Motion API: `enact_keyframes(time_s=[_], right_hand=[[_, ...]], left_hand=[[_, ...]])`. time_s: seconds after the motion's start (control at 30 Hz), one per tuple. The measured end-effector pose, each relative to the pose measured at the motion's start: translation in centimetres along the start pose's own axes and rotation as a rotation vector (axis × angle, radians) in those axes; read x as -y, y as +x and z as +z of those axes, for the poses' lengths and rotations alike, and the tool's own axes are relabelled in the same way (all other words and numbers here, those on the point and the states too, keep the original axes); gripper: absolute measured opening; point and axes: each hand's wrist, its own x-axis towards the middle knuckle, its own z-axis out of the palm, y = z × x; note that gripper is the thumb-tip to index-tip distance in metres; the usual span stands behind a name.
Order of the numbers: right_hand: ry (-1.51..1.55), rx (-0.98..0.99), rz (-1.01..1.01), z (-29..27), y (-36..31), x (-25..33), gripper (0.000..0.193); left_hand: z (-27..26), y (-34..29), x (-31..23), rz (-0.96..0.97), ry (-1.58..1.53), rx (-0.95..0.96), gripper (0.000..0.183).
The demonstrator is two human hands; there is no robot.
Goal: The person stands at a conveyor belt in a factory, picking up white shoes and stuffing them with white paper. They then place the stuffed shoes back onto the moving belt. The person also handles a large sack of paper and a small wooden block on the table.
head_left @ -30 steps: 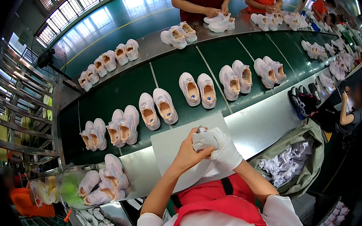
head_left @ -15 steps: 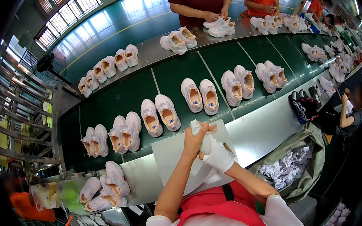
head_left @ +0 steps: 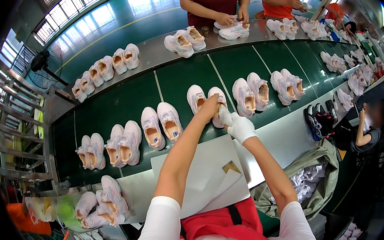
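A pair of pale pink sneakers stands on the green conveyor belt ahead of me; its left sneaker [head_left: 196, 93] is partly behind my left hand. Bare, my left hand [head_left: 210, 106] reaches over to the right sneaker [head_left: 215, 91] of this pair, its fingers closed on the shoe's opening. Just to the right, my right hand [head_left: 240, 127] in a white glove grips a wad of white paper [head_left: 224, 115] at the heel end of that same shoe. Both hands largely cover the opening.
More sneaker pairs [head_left: 162, 126] line the belt on both sides. Flat white sheets [head_left: 192, 170] lie on the metal ledge before me. A sack [head_left: 329, 172] of crumpled paper stands at right, near dark shoes [head_left: 316, 120]. Loose sneakers [head_left: 110, 198] sit left; co-workers handle shoes opposite.
Both hands have moved forward from above the sheets to the sneaker on the belt, carrying the paper wad. The sneakers on the belt have shifted slightly left in view.
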Motion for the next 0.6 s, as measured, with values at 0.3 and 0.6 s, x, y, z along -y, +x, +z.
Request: enact_keyframes(time_s=[0.3,0.6], right_hand=[[-0.171,0.124,-0.268,4.1,7.6,1.4,0.033],[-0.335,-0.069,-0.187,11.2,11.2,-0.6,0.028]], left_hand=[[-0.9,0.5,0.1,-0.114,0.042,0.058,0.024],[0.5,1.0,0.5,-0.023,0.082,0.075,0.029]])
